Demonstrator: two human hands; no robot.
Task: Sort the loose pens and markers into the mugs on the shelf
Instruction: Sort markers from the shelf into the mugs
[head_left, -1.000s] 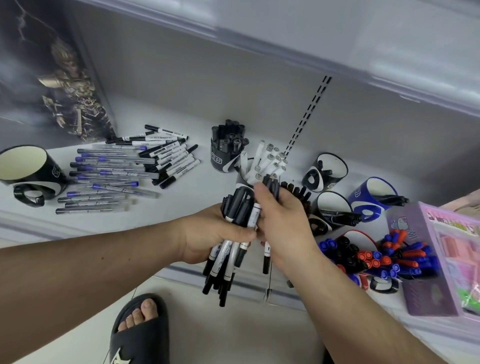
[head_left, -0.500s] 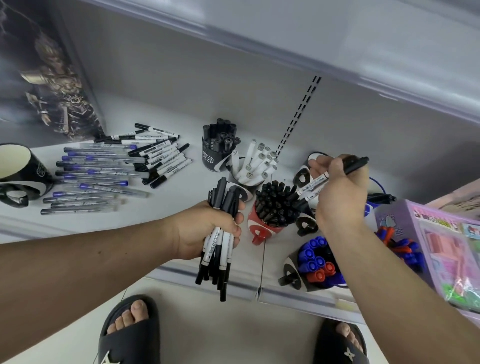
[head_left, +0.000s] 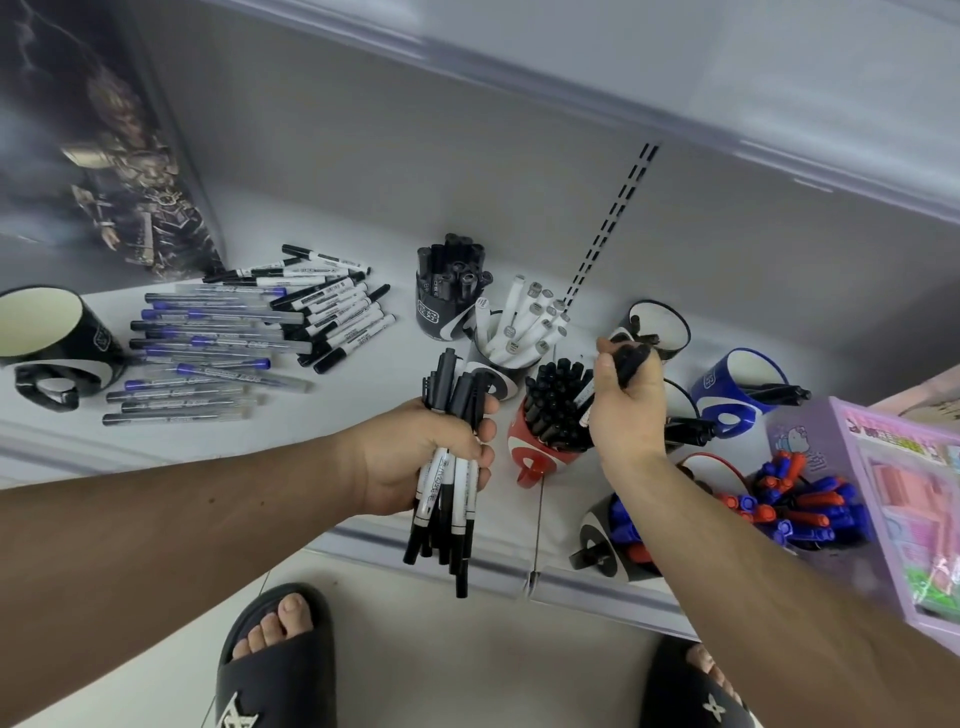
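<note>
bundle of markers (head_left: 447, 467) in left hand (head_left: 415, 457), long axes near vertical in frame, black caps up toward the shelf, other ends hanging past the shelf edge (head_left: 467, 566). fingers curled tight round the bundle, forearm coming in from lower left. right hand (head_left: 623, 410) gripping a single marker (head_left: 626, 366), dark cap up-right, white barrel slanting down-left above the red mug (head_left: 535, 452) packed with black markers. loose pens (head_left: 208, 353) lie flat at shelf left, beside a black mug (head_left: 57, 338).

left hand (head_left: 415, 457) fisted, right hand (head_left: 626, 410) pinching
</note>
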